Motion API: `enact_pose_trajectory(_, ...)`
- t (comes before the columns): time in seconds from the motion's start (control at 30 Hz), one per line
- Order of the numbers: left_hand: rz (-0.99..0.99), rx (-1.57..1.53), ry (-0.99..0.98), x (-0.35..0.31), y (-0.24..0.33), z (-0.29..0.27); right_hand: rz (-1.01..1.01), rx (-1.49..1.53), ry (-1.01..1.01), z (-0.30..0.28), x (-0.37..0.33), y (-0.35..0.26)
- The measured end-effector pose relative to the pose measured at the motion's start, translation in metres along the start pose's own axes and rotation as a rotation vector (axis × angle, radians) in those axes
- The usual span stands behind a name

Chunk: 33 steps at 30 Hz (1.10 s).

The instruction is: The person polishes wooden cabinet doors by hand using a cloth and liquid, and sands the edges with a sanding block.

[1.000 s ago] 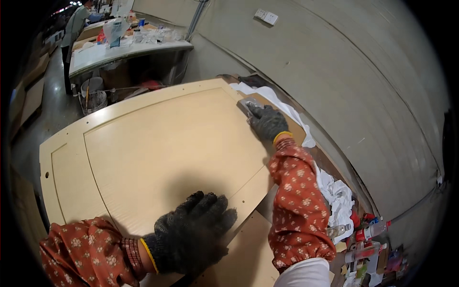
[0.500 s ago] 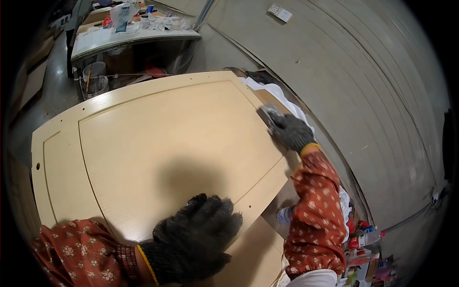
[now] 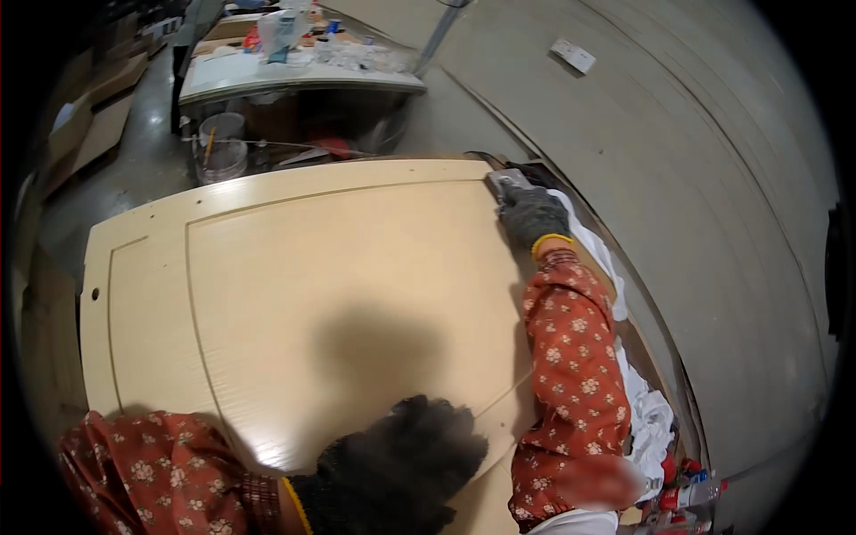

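Observation:
A large cream-coloured panel (image 3: 285, 285) with grooved frame lines and small holes lies flat before me. My right hand (image 3: 535, 214), in a dark grey knit glove with a yellow cuff, is closed round a grey sanding block (image 3: 502, 181). The block rests at the panel's far right corner, along its edge. Near the front edge, my left hand (image 3: 401, 468) wears a black glove and lies over the panel, its fingers stretched out and slightly blurred, with nothing in them. Red flowered sleeves cover both forearms.
White cloth (image 3: 593, 245) hangs along the panel's right side, beside a grey wall (image 3: 704, 205). Bottles (image 3: 691, 493) stand at the lower right. Beyond the panel is a cluttered worktable (image 3: 294, 85), with buckets (image 3: 223, 152) beneath. Cardboard (image 3: 105, 129) lies at the far left.
My right hand has slid the sanding block along the panel's right edge to the far corner. The whole view has shifted a little; my left hand stays near the front edge.

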<state>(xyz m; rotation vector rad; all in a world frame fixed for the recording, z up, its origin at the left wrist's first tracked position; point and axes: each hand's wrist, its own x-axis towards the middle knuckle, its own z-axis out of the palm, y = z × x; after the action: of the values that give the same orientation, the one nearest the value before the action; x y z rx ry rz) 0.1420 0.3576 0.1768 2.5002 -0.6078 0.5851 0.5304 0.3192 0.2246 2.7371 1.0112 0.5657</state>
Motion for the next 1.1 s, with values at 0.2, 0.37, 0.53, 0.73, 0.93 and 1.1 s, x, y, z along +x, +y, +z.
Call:
enact_pose_trajectory(0.2,-0.013,-0.088,0.022,-0.001,0.000,-0.004,0.023,-0.021,-0.249,-0.028,-0.067,0.045)
enact_pose_trajectory(0.37,-0.042,0.017,-0.062,-0.004,0.006,0.001,0.114,-0.364,-0.443,-0.092,-0.176,0.095)
enact_pose_trajectory(0.53,-0.083,0.120,-0.259,-0.005,0.019,-0.023,0.024,-0.346,-0.160,-0.148,-0.244,0.107)
enact_pose_trajectory(0.73,-0.243,0.286,-0.269,-0.119,0.037,-0.099,-0.189,0.023,0.004,-0.158,-0.272,0.050)
enact_pose_trajectory(0.93,-0.639,0.586,0.092,-0.230,0.017,-0.149,-0.667,0.299,0.260,-0.170,-0.266,-0.059)
enact_pose_trajectory(1.1,-1.119,0.232,0.324,-0.262,0.009,-0.151,-0.895,0.172,0.240,-0.186,-0.272,-0.144)
